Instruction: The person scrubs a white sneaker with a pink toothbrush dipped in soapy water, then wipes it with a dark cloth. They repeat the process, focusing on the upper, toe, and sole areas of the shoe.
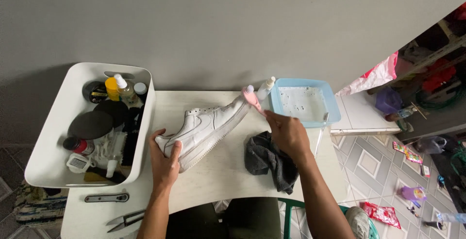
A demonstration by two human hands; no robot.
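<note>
Head view: the left hand is clamped around the heel of a white sneaker, holding it tilted on the white table. The right hand is closed on a pink brush set against the toe. A dark grey cloth lies just beside the shoe; a blue basin of sudsy water stands behind. Judgement: scrubbing underway at the toe; wiping with the cloth appears outstanding. A white bin of supplies sits left.
</note>
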